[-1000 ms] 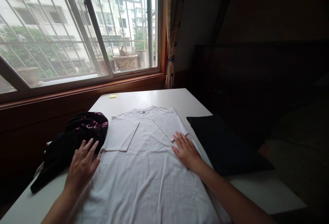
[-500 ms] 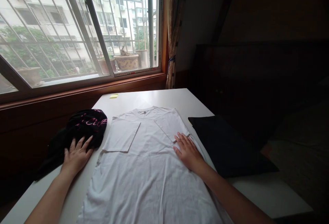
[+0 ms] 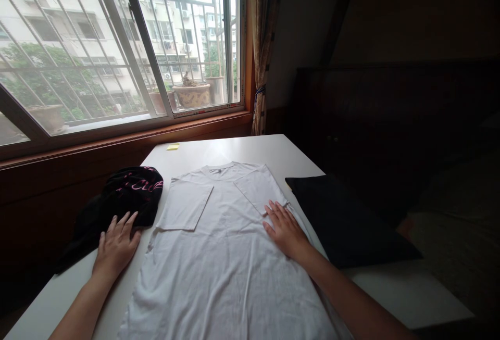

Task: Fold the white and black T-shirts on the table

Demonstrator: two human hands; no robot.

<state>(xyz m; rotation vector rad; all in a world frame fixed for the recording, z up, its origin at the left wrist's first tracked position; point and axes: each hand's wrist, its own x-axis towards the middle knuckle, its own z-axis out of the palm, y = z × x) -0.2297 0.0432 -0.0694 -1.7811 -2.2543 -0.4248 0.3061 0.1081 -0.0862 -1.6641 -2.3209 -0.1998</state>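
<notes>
A white T-shirt (image 3: 226,256) lies spread on the white table (image 3: 250,147), its collar toward the window and both sleeves folded inward over the body. My right hand (image 3: 285,228) rests flat on the shirt's right side, fingertips at the edge of the right sleeve. On the left, my left hand (image 3: 117,241) is open with fingers stretched out, at the near edge of a bunched black garment (image 3: 133,194) with pink lettering. Neither hand grips anything. The shirt's lower hem is out of view.
A dark folded cloth (image 3: 347,220) lies along the table's right side. A yellow sticky note (image 3: 172,147) is at the far left corner. Beyond the table are a barred window (image 3: 187,43) and a tied curtain (image 3: 261,69). The right side of the room is dark.
My left hand has drawn back slightly toward me and its fingers are a little closer together. My right hand and the T-shirt look the same.
</notes>
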